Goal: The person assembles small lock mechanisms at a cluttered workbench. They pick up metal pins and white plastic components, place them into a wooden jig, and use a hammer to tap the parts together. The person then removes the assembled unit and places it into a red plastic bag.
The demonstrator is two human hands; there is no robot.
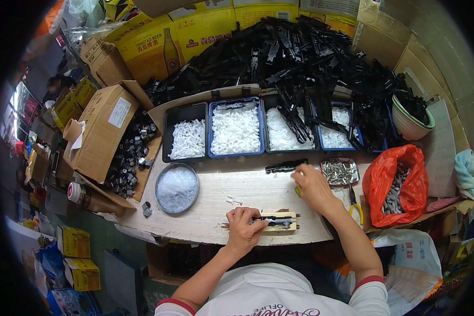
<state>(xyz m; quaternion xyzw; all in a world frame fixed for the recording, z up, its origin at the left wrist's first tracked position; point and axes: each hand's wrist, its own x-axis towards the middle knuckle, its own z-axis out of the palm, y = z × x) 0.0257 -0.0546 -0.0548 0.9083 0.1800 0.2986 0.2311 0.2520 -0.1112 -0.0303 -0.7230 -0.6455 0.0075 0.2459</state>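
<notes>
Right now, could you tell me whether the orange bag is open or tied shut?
Open: the orange bag gapes at its top, showing grey parts inside.

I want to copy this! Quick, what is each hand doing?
Left hand: pressed down on the black part lying on the wooden block.
Right hand: curled beside the tray of metal pieces; whether it holds anything cannot be told.

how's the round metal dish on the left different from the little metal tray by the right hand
The round metal dish is circular and larger; the small metal tray is rectangular and smaller. The dish holds pale, whitish bits; the tray holds shiny metal pieces, screw-like though too small to be sure. The dish sits apart from both hands; the right hand is beside the tray. Both rest on the wooden worktop.
</notes>
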